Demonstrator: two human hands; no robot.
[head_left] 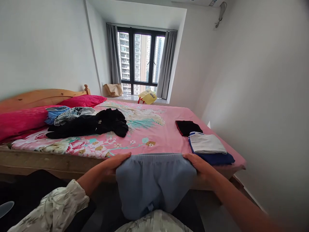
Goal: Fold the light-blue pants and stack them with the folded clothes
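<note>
A pair of grey-blue shorts point(151, 180) with an elastic waistband hangs in front of me, stretched between both hands at the bed's near edge. My left hand point(120, 162) is closed on the left end of the waistband. At the other end, my right hand point(195, 163) grips the waistband with the thumb on top. The legs of the shorts drop toward my lap, and their lower part is partly covered by my patterned clothing.
Loose black clothes point(103, 124) and a crumpled blue garment point(58, 114) lie left on the pink bed sheet point(154, 141), near red pillows point(84, 100). Folded on the right are a black garment point(188, 127) and a white garment point(209, 143) over dark blue cloth. Bags stand by the window.
</note>
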